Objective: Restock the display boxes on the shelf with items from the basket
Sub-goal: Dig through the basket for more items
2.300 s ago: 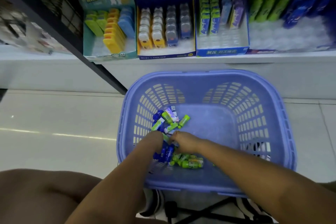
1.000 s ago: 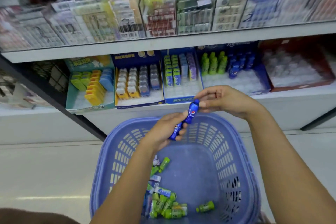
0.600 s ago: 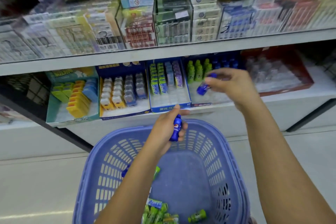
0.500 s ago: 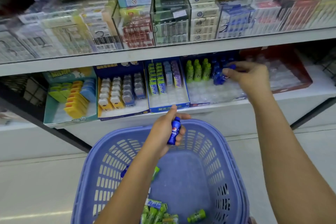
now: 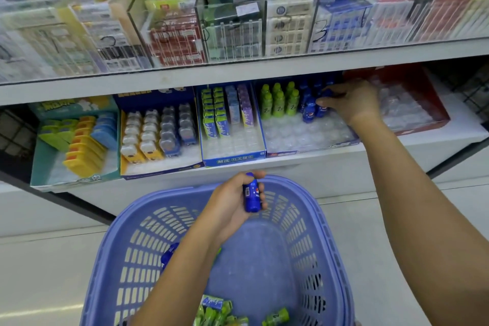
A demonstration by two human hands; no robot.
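1. A small blue bottle [image 5: 252, 198] stands upright in the left hand [image 5: 229, 206], lower centre of the frame, over the far rim of the basket; the fingers are wrapped round it.
2. The right hand [image 5: 353, 102] reaches into the display box [image 5: 312, 140] at centre right, fingertips pinched on a second blue bottle [image 5: 321, 108] among the blue bottles already standing at the back.
3. Green bottles [image 5: 279, 100] stand in rows just left of the blue ones; the front of that box's clear tray is unfilled.
4. The lilac plastic basket [image 5: 137, 219] fills the bottom of the frame; green bottles [image 5: 275, 316] and a flat packet [image 5: 211, 302] lie loose on its bottom.
5. Left along the shelf [image 5: 238, 71]: a blue box of flat packets [image 5: 232, 140], a box of small dispensers [image 5: 158, 140], a teal box of yellow and blue items [image 5: 76, 145].
6. A red box [image 5: 434, 111] sits right of the hand.
7. Clear bins of boxed goods [image 5: 232, 16] line the upper shelf, blurred.
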